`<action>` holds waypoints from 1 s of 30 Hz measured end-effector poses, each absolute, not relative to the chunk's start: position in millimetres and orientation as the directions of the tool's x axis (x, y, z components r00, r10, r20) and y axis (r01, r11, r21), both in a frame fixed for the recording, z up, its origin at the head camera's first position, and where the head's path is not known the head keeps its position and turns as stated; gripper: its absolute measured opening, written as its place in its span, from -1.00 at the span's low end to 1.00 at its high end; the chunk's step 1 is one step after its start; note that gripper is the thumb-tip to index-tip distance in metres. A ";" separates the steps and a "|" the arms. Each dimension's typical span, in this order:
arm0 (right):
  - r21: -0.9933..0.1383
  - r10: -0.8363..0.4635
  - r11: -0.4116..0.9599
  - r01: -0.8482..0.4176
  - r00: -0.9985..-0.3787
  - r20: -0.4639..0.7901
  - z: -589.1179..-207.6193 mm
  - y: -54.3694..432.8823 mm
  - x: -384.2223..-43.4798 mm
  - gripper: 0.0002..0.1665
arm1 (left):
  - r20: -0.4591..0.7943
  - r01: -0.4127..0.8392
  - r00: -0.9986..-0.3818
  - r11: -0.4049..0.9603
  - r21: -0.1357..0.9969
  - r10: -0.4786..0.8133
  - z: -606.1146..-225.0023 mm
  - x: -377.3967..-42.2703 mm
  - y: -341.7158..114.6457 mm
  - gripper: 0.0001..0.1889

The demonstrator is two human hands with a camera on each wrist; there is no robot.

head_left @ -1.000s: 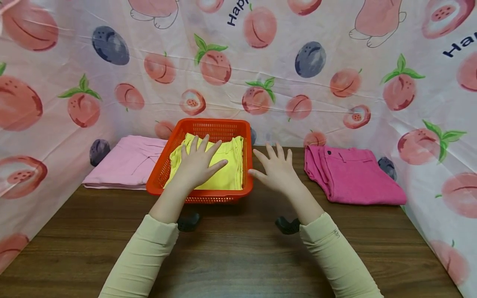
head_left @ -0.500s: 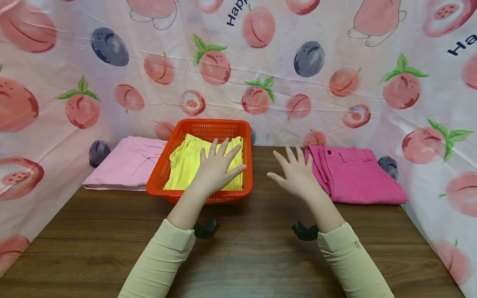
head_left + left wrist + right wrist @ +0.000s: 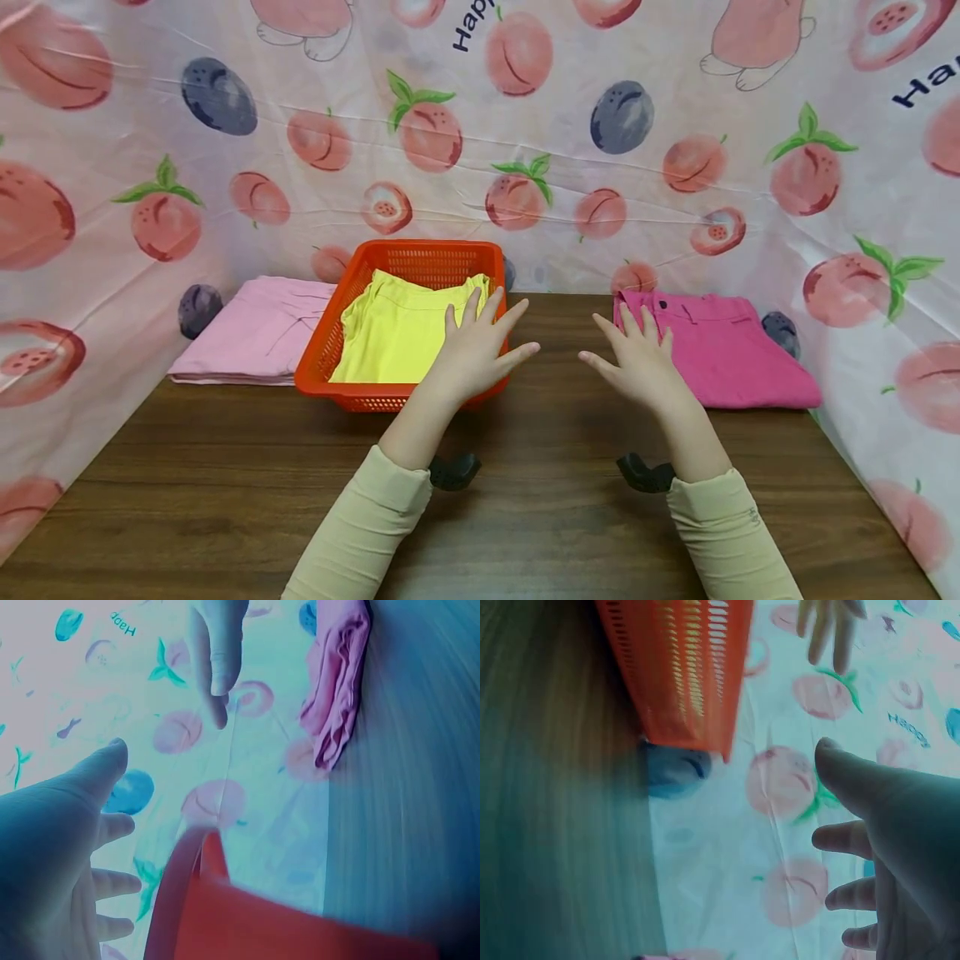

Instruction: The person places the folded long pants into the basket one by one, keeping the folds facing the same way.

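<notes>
My left hand [image 3: 476,350] is raised with fingers spread, overlapping the right side of an orange plastic basket [image 3: 322,388] in the head view. Folded yellow pants [image 3: 397,329] lie inside that basket. Fingers also apart, my right hand [image 3: 641,358] hovers beside folded magenta pants [image 3: 735,358] and overlaps their left edge from above. Neither hand holds anything. In the left wrist view, the basket's rim [image 3: 180,892] shows below the left hand [image 3: 52,847]. The right wrist view has the basket's perforated side [image 3: 694,675] beyond the right hand [image 3: 900,840].
Folded light pink pants [image 3: 255,329] lie left of the basket. Everything stands on a brown wooden table [image 3: 540,517]. A peach-printed cloth [image 3: 450,200] hangs behind and along both sides. A dark wrist-worn piece sits under each wrist.
Both hands have shifted to the right, fingers still spread. The left hand has moved from over the yellow pants to the basket's right side; the right has come to the magenta pants.
</notes>
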State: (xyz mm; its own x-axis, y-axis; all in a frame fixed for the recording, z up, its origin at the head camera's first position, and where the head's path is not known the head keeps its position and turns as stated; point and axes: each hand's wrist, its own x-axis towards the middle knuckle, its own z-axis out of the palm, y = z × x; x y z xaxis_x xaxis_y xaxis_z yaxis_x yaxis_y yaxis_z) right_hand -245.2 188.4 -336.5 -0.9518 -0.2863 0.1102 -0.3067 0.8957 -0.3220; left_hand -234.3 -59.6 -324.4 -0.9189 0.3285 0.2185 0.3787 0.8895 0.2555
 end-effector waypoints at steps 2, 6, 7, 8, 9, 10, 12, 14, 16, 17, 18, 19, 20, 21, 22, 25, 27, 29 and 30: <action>-0.335 -0.271 0.897 -0.289 -0.957 0.100 -333.3 195.3 -244.4 -0.08 | 0.219 0.392 -0.914 0.882 0.261 0.342 -324.9 -233.6 -53.7 -0.26; -0.343 -0.242 0.903 -0.259 -0.966 0.091 -327.7 208.7 -242.2 -0.08 | 0.217 0.418 -0.905 0.864 0.281 0.367 -327.0 -233.3 -42.2 -0.26; -0.342 -0.236 0.905 -0.252 -0.968 0.089 -326.8 212.0 -241.9 -0.08 | 0.218 0.420 -0.903 0.863 0.281 0.369 -327.8 -233.6 -39.6 -0.26; -0.344 -0.232 0.906 -0.247 -0.969 0.085 -326.0 215.3 -241.7 -0.08 | 0.219 0.421 -0.903 0.863 0.277 0.370 -328.8 -234.0 -37.1 -0.26; -0.344 -0.228 0.908 -0.241 -0.971 0.079 -325.6 218.5 -241.5 -0.07 | 0.221 0.423 -0.901 0.865 0.270 0.372 -329.7 -234.5 -34.6 -0.26; -0.345 -0.224 0.909 -0.234 -0.972 0.071 -325.4 222.0 -241.6 -0.06 | 0.222 0.425 -0.901 0.865 0.268 0.374 -330.4 -234.8 -32.3 -0.26; -0.351 -0.215 0.910 -0.220 -0.975 0.053 -325.7 228.8 -241.5 -0.05 | 0.222 0.434 -0.896 0.862 0.263 0.384 -331.1 -235.3 -27.6 -0.25; -0.357 -0.204 0.912 -0.204 -0.978 0.038 -326.8 235.6 -241.7 -0.05 | 0.220 0.449 -0.890 0.854 0.262 0.400 -331.1 -235.8 -22.7 -0.25; -0.363 -0.192 0.912 -0.189 -0.981 0.027 -327.8 242.1 -242.0 -0.05 | 0.215 0.463 -0.884 0.843 0.273 0.416 -330.2 -235.7 -17.8 -0.25; -0.367 -0.187 0.912 -0.183 -0.982 0.023 -327.9 245.1 -241.9 -0.05 | 0.214 0.469 -0.881 0.839 0.276 0.422 -330.1 -236.0 -15.5 -0.25; -0.369 -0.181 0.912 -0.176 -0.983 0.021 -328.0 247.9 -241.9 -0.04 | 0.212 0.473 -0.879 0.838 0.272 0.427 -330.3 -236.4 -13.1 -0.25; -0.373 -0.175 0.912 -0.170 -0.984 0.020 -327.9 250.5 -241.5 -0.04 | 0.211 0.476 -0.877 0.837 0.269 0.431 -330.7 -237.0 -10.9 -0.25; -0.377 -0.170 0.911 -0.165 -0.985 0.019 -327.6 252.9 -241.1 -0.04 | 0.211 0.478 -0.876 0.839 0.262 0.433 -331.4 -237.7 -8.8 -0.25; -0.382 -0.168 0.910 -0.162 -0.986 0.018 -327.3 255.3 -240.7 -0.03 | 0.212 0.480 -0.875 0.838 0.258 0.436 -331.9 -238.2 -6.9 -0.25; -0.383 -0.165 0.910 -0.158 -0.986 0.016 -326.9 257.0 -240.3 -0.03 | 0.212 0.481 -0.874 0.841 0.248 0.437 -332.9 -239.3 -5.0 -0.25; -0.385 -0.163 0.910 -0.155 -0.987 0.011 -327.4 262.4 -240.2 -0.03 | 0.208 0.485 -0.871 0.847 0.220 0.445 -334.9 -242.0 0.0 -0.25; -0.384 -0.162 0.911 -0.152 -0.987 0.008 -328.0 265.6 -241.3 -0.04 | 0.207 0.491 -0.868 0.842 0.222 0.452 -335.7 -243.7 3.2 -0.26; -0.386 -0.156 0.911 -0.147 -0.988 0.009 -328.8 269.5 -242.4 -0.04 | 0.200 0.499 -0.865 0.837 0.225 0.461 -337.1 -245.5 6.7 -0.26; -0.387 -0.151 0.911 -0.142 -0.989 0.009 -329.1 271.5 -243.1 -0.04 | 0.197 0.502 -0.863 0.835 0.225 0.466 -338.5 -246.6 8.6 -0.26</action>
State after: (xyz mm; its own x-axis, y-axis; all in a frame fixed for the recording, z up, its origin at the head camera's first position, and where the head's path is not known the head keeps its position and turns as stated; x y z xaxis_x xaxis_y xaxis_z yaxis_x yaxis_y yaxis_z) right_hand -243.1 271.5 -329.1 -0.9885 -0.1507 0.0089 -0.1423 0.9110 -0.3871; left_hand -246.6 8.6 -338.5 -0.8627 0.4657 0.1970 0.5022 0.8350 0.2251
